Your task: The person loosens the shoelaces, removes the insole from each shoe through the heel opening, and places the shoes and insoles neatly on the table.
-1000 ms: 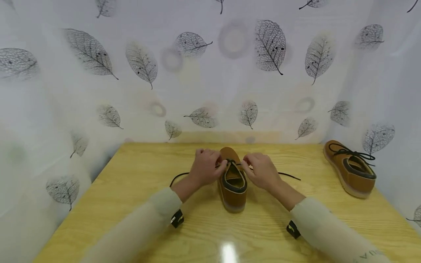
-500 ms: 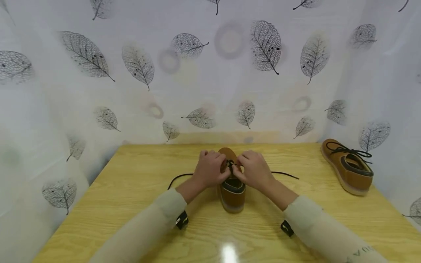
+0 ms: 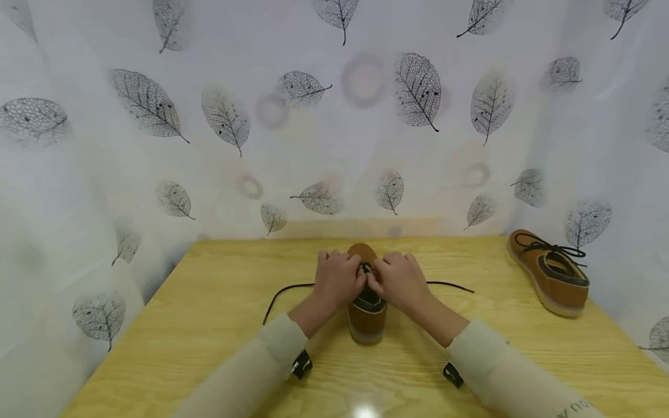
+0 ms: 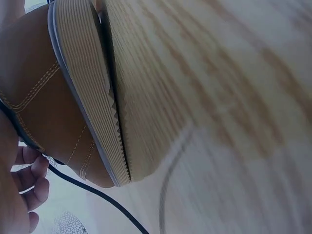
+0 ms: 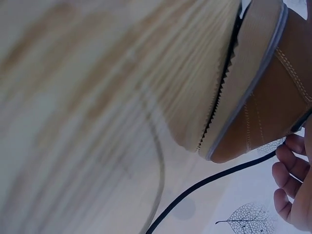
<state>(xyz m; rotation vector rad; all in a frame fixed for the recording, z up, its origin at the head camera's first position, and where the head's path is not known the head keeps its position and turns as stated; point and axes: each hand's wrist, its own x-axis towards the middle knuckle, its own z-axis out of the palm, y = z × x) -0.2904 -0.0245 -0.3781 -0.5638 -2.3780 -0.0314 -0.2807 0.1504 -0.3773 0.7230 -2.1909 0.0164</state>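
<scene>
A brown shoe (image 3: 367,326) with a black collar stands upright on the table, its heel toward me. Over its tongue my left hand (image 3: 337,280) and right hand (image 3: 401,281) come close together, thumbs nearly meeting, each pinching the black shoelace (image 3: 366,267). The fingers hide most of the lacing. One loose lace end (image 3: 286,288) trails leftward on the table and another lace end (image 3: 452,284) runs to the right. In the left wrist view, curled fingers (image 4: 35,178) sit beside the lace (image 4: 100,193); the right wrist view has similar fingers (image 5: 291,168) by the lace (image 5: 207,181).
A matching brown shoe (image 3: 561,284), its lace tied in a bow, stands at the table's right edge. The wooden table (image 3: 209,325) ends at a white curtain (image 3: 334,145) printed with leaves.
Both hands have moved inward from the shoe's two sides and now nearly meet over the lacing. The lace ends on the table slid slightly inward. The head view has tilted up a little.
</scene>
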